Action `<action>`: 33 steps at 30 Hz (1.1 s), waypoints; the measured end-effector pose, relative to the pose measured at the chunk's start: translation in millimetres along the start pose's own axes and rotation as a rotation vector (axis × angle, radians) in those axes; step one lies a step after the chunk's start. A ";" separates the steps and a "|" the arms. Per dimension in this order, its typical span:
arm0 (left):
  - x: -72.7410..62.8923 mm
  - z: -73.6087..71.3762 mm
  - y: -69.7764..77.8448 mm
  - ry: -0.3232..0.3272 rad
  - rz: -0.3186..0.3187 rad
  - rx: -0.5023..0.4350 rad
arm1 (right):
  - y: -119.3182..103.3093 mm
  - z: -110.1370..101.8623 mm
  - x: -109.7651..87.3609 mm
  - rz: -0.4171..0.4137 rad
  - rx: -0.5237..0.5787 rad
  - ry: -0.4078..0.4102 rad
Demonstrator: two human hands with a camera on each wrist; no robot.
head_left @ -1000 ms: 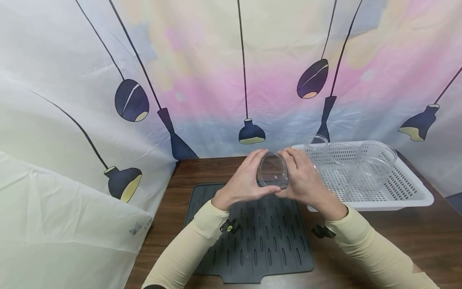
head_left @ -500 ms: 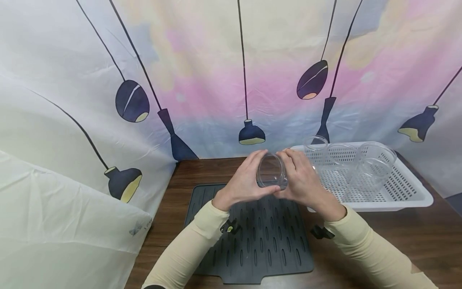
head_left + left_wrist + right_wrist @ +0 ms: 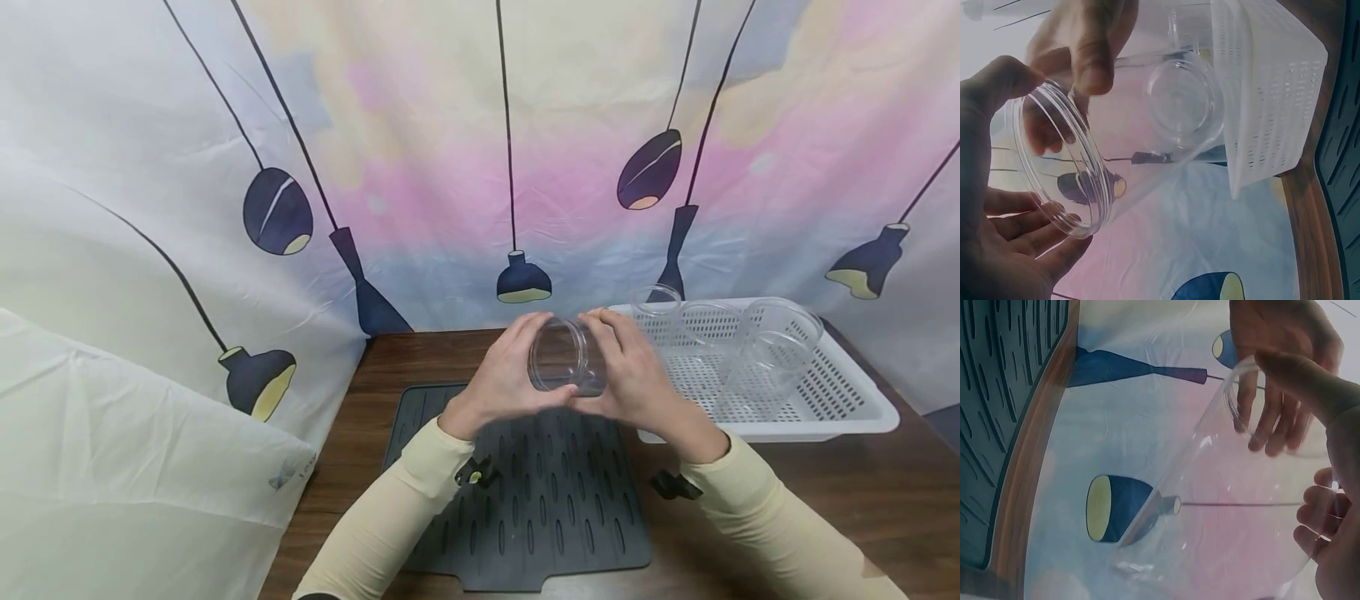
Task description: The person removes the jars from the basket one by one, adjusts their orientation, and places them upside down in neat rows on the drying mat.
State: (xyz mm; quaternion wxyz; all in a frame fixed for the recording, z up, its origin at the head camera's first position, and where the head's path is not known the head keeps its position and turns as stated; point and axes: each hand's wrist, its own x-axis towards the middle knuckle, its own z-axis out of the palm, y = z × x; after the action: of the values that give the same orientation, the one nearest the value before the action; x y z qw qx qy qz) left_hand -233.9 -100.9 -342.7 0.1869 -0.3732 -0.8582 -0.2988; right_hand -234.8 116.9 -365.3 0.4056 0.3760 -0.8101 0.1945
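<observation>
Between both hands, over the far part of the dark ribbed mat, is a clear jar with a threaded mouth. It lies on its side in the head view, mouth toward the left. My left hand grips it around the threaded rim, thumb on one side and fingers on the other. Farther along, my right hand holds the jar's body, with its thumb and curled fingertips against the clear wall. Through the body, the round base shows in the left wrist view.
A white perforated basket stands to the right on the brown wooden table, holding several clear jars. A cloth printed with hanging lamps rises behind the table and along its left side.
The jar has turned a little, and more of its body shows to the right of the rim. My right hand has shifted slightly right; the left stays at the rim.
</observation>
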 end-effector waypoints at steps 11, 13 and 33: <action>-3.6 -7.0 -2.1 0.025 -0.020 0.006 | 25.2 -15.9 -14.5 0.162 0.241 -0.057; -4.1 -7.5 -2.8 0.029 -0.019 0.007 | 28.2 -18.1 -16.4 0.209 0.287 -0.057; -6.6 -12.8 -2.8 0.067 0.017 -0.038 | 57.1 -12.6 -39.4 0.366 1.149 0.101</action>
State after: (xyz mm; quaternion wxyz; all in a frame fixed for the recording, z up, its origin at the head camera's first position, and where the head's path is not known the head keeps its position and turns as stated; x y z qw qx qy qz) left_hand -230.4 -114.3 -337.7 0.2109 -0.3736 -0.8425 -0.3257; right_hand -256.9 179.1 -390.0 0.1355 0.3798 -0.6067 0.6851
